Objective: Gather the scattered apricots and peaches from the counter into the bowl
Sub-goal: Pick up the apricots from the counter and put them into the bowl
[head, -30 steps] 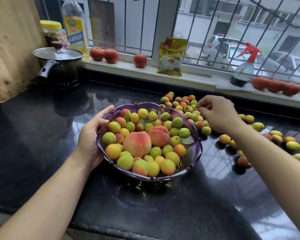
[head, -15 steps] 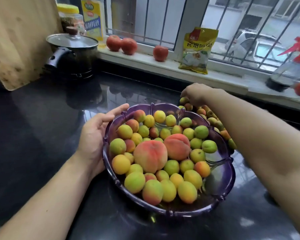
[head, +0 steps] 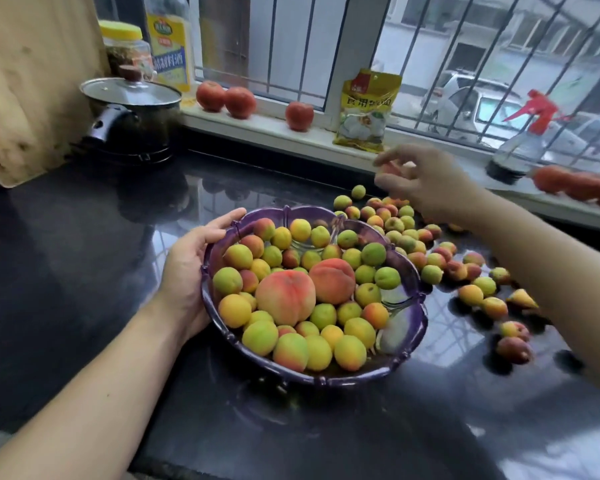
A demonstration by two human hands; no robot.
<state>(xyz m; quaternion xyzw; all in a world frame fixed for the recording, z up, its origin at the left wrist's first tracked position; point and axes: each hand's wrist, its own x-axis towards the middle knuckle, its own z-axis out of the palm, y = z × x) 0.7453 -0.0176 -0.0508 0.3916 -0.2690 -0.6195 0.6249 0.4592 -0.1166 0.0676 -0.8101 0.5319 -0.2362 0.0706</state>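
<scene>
A purple scalloped bowl [head: 400, 358] sits on a glossy black desk [head: 66, 271], heaped with small yellow-green and orange apricots [head: 260, 337] and two larger blushing peaches [head: 285, 296] lying side by side near the middle. The left hand [head: 187, 268] cups the bowl's left rim, thumb along the edge and fingers [head: 222, 219] curved round the outside, holding it steady. To the right of the bowl and behind it, many more loose apricots [head: 394, 224] lie scattered in a thick patch on the desk, some touching the bowl's far side. The right hand [head: 426, 183] hovers above that patch, blurred, its fingers [head: 383, 160] spread loosely, with what looks like one small reddish fruit [head: 392, 168] pinched at the tips; the blur makes this uncertain. The gathering seems about half done: next, that fruit wants carrying over the rim and letting go, then another reach into the patch. Behind, a windowsill [head: 274, 136] carries tomatoes [head: 211, 95], a yellow packet [head: 366, 109] and a spray bottle [head: 520, 147]; a lidded pot [head: 132, 112] stands at the left
</scene>
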